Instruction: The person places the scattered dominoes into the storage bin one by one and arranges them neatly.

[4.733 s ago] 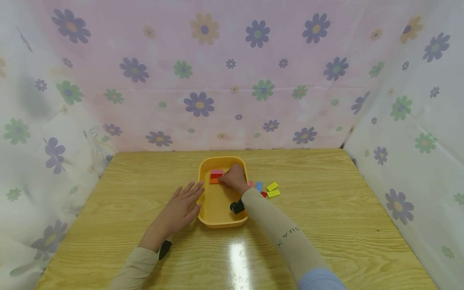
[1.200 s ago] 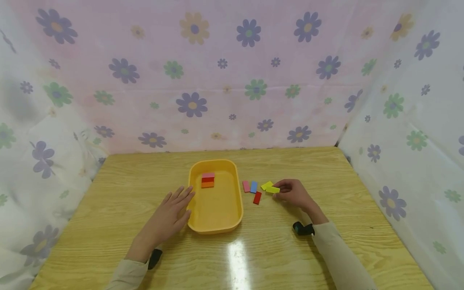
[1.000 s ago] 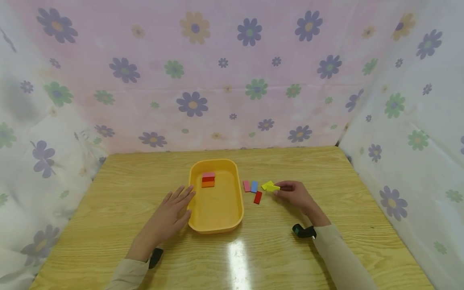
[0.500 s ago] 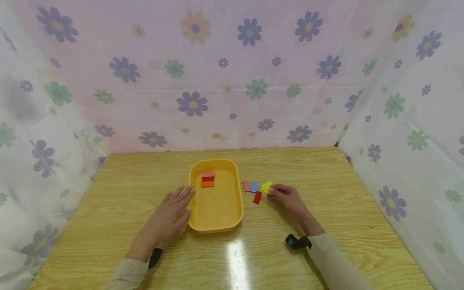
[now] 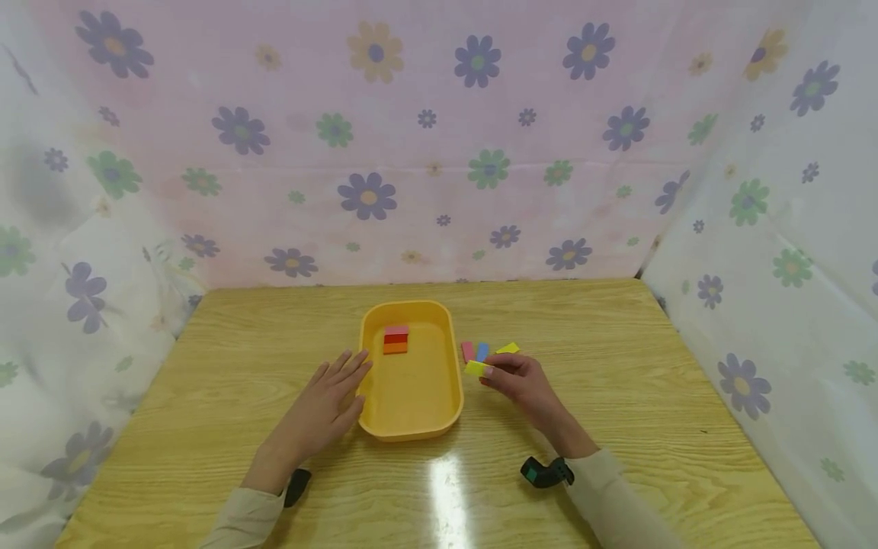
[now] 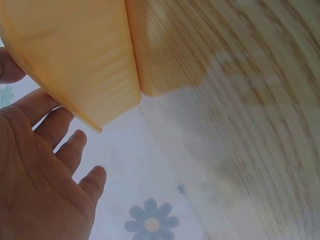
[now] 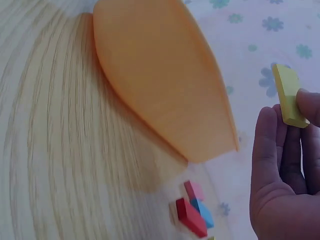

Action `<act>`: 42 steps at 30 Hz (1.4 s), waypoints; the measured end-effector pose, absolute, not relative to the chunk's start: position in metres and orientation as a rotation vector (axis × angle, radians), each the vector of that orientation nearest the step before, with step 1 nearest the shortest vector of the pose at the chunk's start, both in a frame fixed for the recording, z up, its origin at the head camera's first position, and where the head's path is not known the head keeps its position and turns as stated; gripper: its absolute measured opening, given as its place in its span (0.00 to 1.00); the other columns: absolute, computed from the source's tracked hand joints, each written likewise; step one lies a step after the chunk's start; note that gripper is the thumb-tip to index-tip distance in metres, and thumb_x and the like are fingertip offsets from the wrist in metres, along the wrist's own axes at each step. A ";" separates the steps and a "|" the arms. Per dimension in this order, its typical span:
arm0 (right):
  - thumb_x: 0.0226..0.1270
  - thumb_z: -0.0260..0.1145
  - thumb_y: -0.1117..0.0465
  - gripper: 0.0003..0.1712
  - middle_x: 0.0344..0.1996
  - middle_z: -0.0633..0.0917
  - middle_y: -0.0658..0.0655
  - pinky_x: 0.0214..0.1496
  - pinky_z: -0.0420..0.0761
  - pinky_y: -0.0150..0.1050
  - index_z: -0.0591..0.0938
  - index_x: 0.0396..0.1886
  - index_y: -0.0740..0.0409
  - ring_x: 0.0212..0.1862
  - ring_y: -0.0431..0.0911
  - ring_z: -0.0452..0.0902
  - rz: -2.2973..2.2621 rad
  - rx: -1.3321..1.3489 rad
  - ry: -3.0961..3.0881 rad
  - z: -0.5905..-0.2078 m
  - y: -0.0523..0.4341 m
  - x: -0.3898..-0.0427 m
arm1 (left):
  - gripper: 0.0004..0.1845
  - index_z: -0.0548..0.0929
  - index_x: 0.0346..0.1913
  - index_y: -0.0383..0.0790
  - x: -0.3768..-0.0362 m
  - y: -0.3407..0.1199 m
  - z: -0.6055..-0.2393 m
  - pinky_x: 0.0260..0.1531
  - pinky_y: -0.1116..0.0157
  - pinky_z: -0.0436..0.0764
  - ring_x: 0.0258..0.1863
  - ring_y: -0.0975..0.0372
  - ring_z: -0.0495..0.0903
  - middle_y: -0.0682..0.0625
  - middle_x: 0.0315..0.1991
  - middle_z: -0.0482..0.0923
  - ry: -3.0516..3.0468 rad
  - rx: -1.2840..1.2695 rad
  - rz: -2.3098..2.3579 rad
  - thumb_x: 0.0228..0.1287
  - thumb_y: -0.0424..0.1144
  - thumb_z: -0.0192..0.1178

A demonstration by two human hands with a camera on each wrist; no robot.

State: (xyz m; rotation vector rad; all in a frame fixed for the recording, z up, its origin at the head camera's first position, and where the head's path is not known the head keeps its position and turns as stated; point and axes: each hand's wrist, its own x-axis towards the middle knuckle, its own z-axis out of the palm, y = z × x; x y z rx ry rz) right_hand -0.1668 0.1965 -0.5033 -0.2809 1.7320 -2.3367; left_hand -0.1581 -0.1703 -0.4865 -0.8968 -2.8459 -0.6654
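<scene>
Yellow block (image 5: 475, 368): hovering just right of tray (image 5: 410, 427), looking light, stiff, smooth; best pinching across short end.
Right hand (image 5: 519, 383): pinching yellow block at fingertips.
Left hand (image 5: 322, 407): lying flat, fingers straight, touching tray's left wall.

Red block (image 5: 488, 375) on the table hidden behind the right hand (image 5: 521, 381) in the head view. Yellow block (image 7: 289, 95) partly covered by a fingertip. Left hand (image 6: 40, 175) cut off at the wrist view's edge. Tray (image 6: 75, 55) cropped, contents unseen there.

tray (image 5: 453, 381) rim between blocks (image 5: 475, 351) and tray floor.
</scene>
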 end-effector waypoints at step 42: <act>0.73 0.66 0.66 0.26 0.53 0.84 0.62 0.64 0.79 0.54 0.75 0.67 0.69 0.58 0.60 0.82 -2.015 -0.156 1.888 -0.450 0.092 -0.228 | 0.30 0.67 0.75 0.32 -0.158 -0.164 -0.485 0.74 0.35 0.54 0.78 0.42 0.56 0.41 0.78 0.60 -2.869 -0.870 -0.656 0.75 0.39 0.56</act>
